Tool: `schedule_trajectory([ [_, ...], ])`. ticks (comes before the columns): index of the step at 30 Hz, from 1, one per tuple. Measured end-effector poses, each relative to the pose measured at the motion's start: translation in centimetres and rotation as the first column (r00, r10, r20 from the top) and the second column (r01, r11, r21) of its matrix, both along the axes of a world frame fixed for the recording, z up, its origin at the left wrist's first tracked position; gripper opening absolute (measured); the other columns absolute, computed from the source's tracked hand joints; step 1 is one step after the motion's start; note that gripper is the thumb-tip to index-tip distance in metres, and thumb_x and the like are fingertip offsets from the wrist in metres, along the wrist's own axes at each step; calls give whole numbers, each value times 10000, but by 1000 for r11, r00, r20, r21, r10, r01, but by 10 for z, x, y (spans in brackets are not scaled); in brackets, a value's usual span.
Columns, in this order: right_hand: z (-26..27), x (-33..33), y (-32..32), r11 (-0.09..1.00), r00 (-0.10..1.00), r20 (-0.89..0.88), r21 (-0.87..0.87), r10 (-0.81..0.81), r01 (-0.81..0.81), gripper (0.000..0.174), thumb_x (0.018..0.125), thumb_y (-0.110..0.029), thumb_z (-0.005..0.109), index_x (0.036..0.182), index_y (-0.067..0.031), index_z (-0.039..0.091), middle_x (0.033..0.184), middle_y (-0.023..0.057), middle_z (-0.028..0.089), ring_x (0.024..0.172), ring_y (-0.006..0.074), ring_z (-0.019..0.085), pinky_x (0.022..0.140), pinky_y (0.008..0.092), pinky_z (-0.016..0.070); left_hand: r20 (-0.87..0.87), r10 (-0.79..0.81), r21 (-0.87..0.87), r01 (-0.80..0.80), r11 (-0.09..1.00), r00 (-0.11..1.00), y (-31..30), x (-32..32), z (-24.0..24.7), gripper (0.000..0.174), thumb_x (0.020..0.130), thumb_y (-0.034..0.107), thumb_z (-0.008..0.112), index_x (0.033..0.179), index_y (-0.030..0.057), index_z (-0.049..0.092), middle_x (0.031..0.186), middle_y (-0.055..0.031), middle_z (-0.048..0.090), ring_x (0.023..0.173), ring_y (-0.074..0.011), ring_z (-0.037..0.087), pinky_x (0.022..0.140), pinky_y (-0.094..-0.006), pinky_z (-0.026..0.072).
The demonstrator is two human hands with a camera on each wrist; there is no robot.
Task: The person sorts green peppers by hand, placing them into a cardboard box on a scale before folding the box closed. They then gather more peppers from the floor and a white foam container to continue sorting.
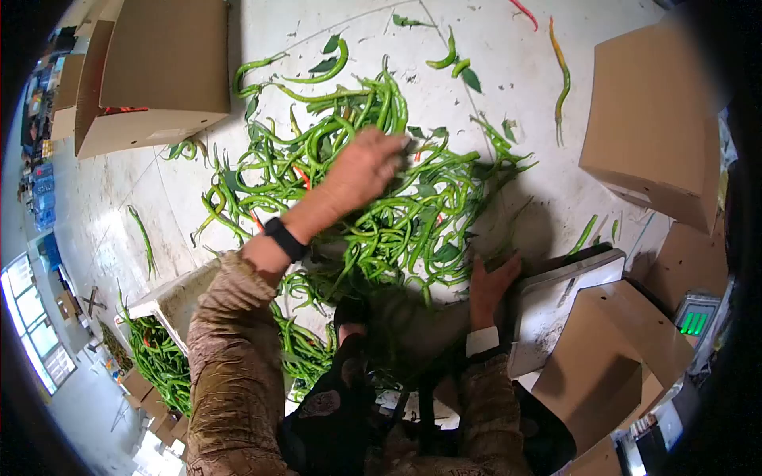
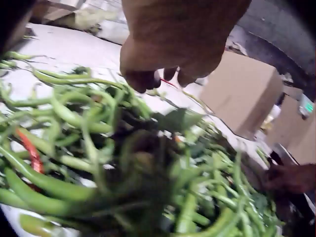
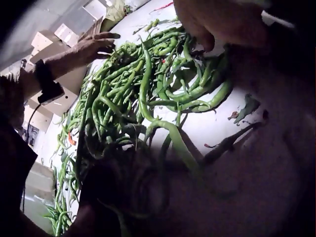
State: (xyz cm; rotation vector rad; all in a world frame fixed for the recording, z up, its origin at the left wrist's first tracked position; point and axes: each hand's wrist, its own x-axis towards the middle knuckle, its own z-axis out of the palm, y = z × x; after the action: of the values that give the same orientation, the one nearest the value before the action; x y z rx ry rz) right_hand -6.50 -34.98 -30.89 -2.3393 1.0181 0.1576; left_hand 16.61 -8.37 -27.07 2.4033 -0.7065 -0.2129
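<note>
A wide pile of long green chili peppers (image 1: 413, 230) lies on a pale surface, with a few red ones and leaves mixed in. Above its middle is my left hand (image 1: 365, 170), a dark band on the wrist. Seen from the right wrist, that hand's fingers (image 3: 101, 44) reach out loosely with nothing between them. At the pile's near right edge rests my right hand (image 1: 490, 289), thumb and fingers apart. In the right wrist view, the right hand (image 3: 222, 24) is close beside several green peppers (image 3: 207, 79), its fingertips partly hidden.
Cardboard boxes stand at the upper left (image 1: 167, 59), right (image 1: 651, 119) and lower right (image 1: 611, 357). A tipped white container (image 1: 171, 305) at the left has more green peppers by it. Loose peppers (image 1: 562, 79) lie scattered toward the far side. A lit green display (image 1: 693, 324) shows at the right.
</note>
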Motion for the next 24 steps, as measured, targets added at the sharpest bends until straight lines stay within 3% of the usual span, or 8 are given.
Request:
schedule_trajectory([
  [3, 15, -2, 22, 995, 988, -148, 83, -43, 55, 1017, 773, -419, 771, 1460, 83, 215, 1505, 327, 209, 1393, 466, 227, 1163, 509, 197, 268, 257, -88, -242, 966, 928, 54, 62, -12, 473, 797, 292, 718, 1206, 81, 609, 1231, -204, 571, 1074, -385, 545, 933, -477, 457],
  [5, 16, -4, 40, 1000, 998, -66, -6, 15, -15, 877, 720, -294, 831, 1357, 100, 376, 1308, 287, 443, 1216, 395, 444, 1051, 444, 356, 329, 41, 289, -142, 947, 944, 101, 102, -43, 550, 818, 444, 689, 1235, 96, 603, 1269, -200, 542, 1136, -399, 496, 978, -475, 426],
  [10, 39, 29, 54, 883, 987, 27, 442, 161, -157, 1060, 708, -461, 824, 1455, 48, 271, 1463, 294, 326, 1307, 404, 414, 1096, 492, 337, 5, 202, 244, -197, 950, 979, 64, 39, -35, 770, 821, 686, 565, 1286, 73, 573, 1261, -217, 526, 1205, -396, 419, 1045, -481, 362],
  [13, 55, 47, 78, 620, 1000, -8, 785, -13, 15, 991, 742, -395, 815, 1455, 31, 275, 1440, 221, 390, 1258, 352, 481, 1012, 469, 440, -111, 185, 176, -164, 971, 976, 38, -38, -15, 872, 737, 628, 710, 1331, 23, 509, 1225, -221, 504, 1149, -376, 433, 1023, -465, 367],
  [15, 59, 55, 92, 153, 890, -307, 915, -338, 373, 836, 830, -234, 759, 1463, 7, 269, 1430, 150, 420, 1268, 301, 476, 964, 443, 485, -151, 153, 112, -137, 984, 977, 27, -78, -12, 1060, 661, 626, 772, 1407, -20, 384, 1164, -222, 491, 1111, -372, 433, 1022, -471, 371],
  [17, 42, 53, 97, 138, 974, -127, 978, -186, 154, 671, 943, -150, 613, 1479, -2, 237, 1443, 128, 409, 1280, 287, 462, 1006, 419, 457, -251, 123, 82, -105, 991, 960, 15, -112, -5, 1182, 610, 637, 798, 1453, -25, 299, 1176, -240, 469, 1107, -381, 434, 1013, -478, 378],
  [19, 44, 58, 104, -410, 918, -202, 911, -342, 48, 587, 995, -104, 492, 1490, 12, 199, 1456, 164, 385, 1301, 278, 439, 1061, 383, 404, -264, 166, 57, -156, 986, 950, 9, -135, 2, 1286, 562, 635, 825, 1478, -37, 223, 1195, -258, 452, 1119, -393, 436, 1011, -485, 383],
  [24, 84, 45, 96, -131, 977, 63, 987, -204, -91, 530, 1029, -246, 425, 1475, -6, 271, 1438, 158, 422, 1302, 259, 441, 1089, 393, 359, -420, 295, -45, -344, 938, 858, 24, -157, 28, 1232, 561, 529, 868, 1453, -51, 248, 1307, -293, 459, 1210, -422, 476, 1034, -449, 405],
])
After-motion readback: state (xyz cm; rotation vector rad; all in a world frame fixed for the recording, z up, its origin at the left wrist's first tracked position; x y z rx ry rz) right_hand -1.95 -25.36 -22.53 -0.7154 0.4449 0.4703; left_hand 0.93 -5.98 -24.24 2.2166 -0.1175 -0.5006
